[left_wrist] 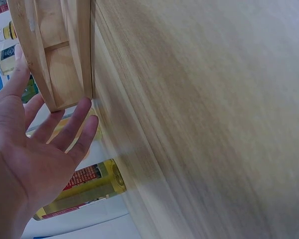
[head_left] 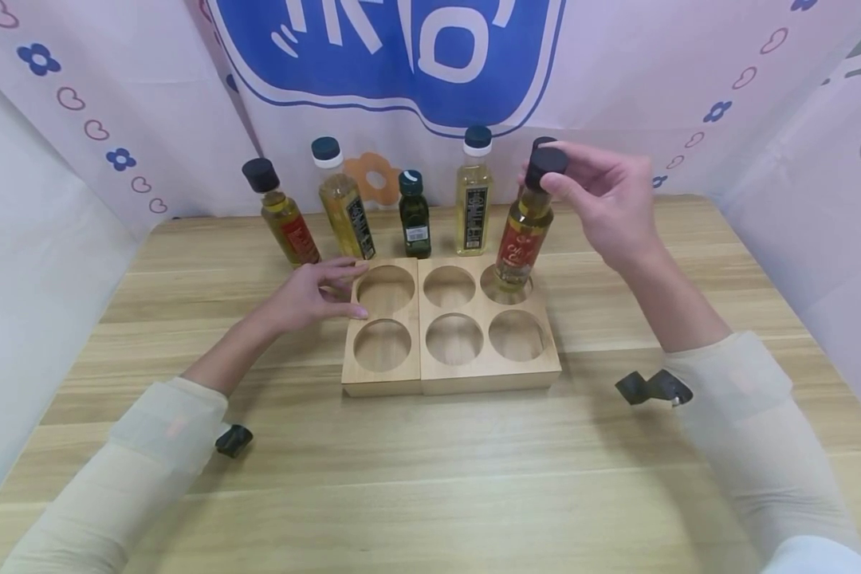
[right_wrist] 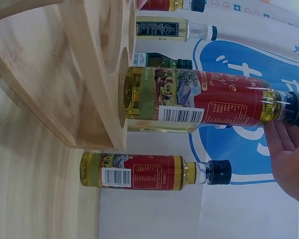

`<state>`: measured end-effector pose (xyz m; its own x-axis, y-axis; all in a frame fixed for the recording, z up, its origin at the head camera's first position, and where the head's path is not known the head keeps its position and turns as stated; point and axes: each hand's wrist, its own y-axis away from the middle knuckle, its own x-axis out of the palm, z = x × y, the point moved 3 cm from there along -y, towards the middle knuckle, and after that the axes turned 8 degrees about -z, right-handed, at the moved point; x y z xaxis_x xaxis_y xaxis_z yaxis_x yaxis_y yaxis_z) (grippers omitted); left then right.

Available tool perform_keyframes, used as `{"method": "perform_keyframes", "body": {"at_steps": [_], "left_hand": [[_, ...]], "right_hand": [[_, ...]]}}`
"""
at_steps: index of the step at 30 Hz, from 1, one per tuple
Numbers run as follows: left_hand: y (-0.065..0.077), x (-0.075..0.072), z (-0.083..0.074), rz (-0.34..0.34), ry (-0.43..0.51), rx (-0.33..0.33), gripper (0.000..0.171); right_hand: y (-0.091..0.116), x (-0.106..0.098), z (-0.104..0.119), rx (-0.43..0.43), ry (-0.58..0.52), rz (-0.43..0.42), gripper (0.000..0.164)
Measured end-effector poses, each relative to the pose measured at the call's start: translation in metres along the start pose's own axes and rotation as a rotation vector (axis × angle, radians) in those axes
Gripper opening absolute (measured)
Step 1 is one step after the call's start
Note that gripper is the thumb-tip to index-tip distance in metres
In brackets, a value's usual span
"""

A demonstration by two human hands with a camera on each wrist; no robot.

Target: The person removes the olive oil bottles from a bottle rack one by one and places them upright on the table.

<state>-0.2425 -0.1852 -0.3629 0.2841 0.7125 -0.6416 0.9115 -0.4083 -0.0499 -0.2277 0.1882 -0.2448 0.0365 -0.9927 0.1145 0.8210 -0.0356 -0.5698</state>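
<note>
My right hand pinches the black cap of a red-labelled olive oil bottle. The bottle's base is at the back right hole of a wooden bottle rack, and it leans slightly in the head view. In the right wrist view the olive oil bottle shows a barcode and yellow oil, its base overlapping the hole's rim. My left hand rests against the rack's left end, thumb and index finger at the top edge. Mostly straight fingers touch that end in the left wrist view.
Behind the rack stand another red-labelled bottle, two pale oil bottles and a small dark green bottle. One more bottle stands behind the right hand. A printed cloth hangs at the table's back edge.
</note>
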Motion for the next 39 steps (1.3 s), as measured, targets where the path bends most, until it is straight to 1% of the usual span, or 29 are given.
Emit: {"method": "perform_keyframes", "body": {"at_steps": [5,10,13,19,22,30,33,37,39], "left_hand": [[0.0,0.0,0.0,0.0,-0.001,0.0,0.068],[0.001,0.0,0.0,0.003,0.006,-0.001,0.067],[0.001,0.0,-0.001,0.006,0.009,-0.001,0.067],[0.001,0.0,-0.001,0.003,0.007,0.003,0.067],[0.001,-0.001,-0.001,0.002,0.007,-0.001,0.067],[0.001,0.0,-0.002,0.003,0.003,-0.005,0.068],[0.0,0.0,-0.002,0.005,0.005,-0.007,0.068],[0.0,0.0,-0.002,0.009,0.009,-0.011,0.069],[0.0,0.0,-0.002,0.009,0.01,-0.011,0.069]], "right_hand": [[-0.001,-0.001,0.002,-0.028,-0.009,-0.001,0.022],[-0.002,-0.003,0.006,-0.004,-0.029,-0.037,0.022],[-0.003,-0.004,0.009,-0.008,-0.047,-0.058,0.021],[-0.006,-0.008,0.014,-0.119,-0.005,-0.082,0.018],[-0.006,-0.01,0.015,-0.147,0.005,-0.09,0.02],[-0.005,-0.015,0.019,-0.089,-0.046,-0.181,0.023],[-0.005,-0.017,0.019,-0.112,-0.035,-0.181,0.023],[-0.004,-0.018,0.019,-0.136,-0.06,-0.188,0.026],[-0.004,-0.019,0.019,-0.132,-0.084,-0.195,0.029]]}}
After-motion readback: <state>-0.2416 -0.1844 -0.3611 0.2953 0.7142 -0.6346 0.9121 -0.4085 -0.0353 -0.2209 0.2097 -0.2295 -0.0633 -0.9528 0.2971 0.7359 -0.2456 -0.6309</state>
